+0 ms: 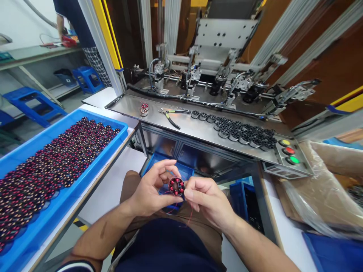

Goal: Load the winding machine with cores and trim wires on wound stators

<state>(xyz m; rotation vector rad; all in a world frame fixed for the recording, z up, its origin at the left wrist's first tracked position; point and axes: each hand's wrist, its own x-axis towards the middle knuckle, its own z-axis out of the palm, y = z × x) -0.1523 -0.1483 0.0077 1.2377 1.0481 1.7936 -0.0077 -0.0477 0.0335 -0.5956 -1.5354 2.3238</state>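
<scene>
Just above my lap, my left hand point(154, 187) grips a small round motor stator point(176, 186) with red wire coils, thumb below and fingers behind it. My right hand point(205, 194) pinches at the stator's right edge, closed on a thin red wire point(190, 216) whose loose end hangs below the fingers. Its exact grip point is partly hidden by the fingertips. Beyond my hands, yellow-and-black handled cutting pliers point(174, 116) lie on the metal ledge point(154, 119). Two wound stators point(144, 110) sit at the ledge's left end.
Many wound stators fill a blue tray point(124, 130) on my left. Black unwound cores point(241, 132) cover the ledge's right part, beside a button box point(289, 150). A winding machine point(224, 34) stands ahead; a plastic-lined carton point(320, 177) is right. A person point(82, 30) stands far left.
</scene>
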